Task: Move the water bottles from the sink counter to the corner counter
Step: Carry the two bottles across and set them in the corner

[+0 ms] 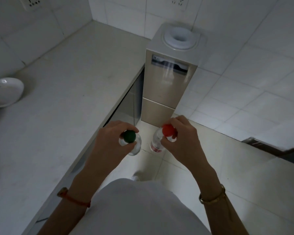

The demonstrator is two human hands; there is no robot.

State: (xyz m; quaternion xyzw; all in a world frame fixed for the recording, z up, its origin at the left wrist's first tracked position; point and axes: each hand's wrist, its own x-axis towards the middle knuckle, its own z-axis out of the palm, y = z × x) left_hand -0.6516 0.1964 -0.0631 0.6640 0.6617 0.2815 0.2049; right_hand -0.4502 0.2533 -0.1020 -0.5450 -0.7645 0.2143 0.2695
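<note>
My left hand point(111, 139) grips the neck of a clear water bottle with a green cap point(129, 136), hanging upright just off the counter's front edge. My right hand point(182, 138) holds a second clear bottle with a red cap point(168, 130) and a red label, also by its neck, above the floor. The two bottles hang side by side, a small gap between them. The pale corner counter point(71, 82) stretches away to the left and ahead, ending at the tiled wall corner.
A white bowl point(4, 92) lies on the counter at the far left. A beige water dispenser point(168, 78) stands against the counter's end, straight ahead. Wall sockets point(31, 2) sit above the counter. Pale floor tiles spread to the right, with a dark threshold point(261, 145) at right.
</note>
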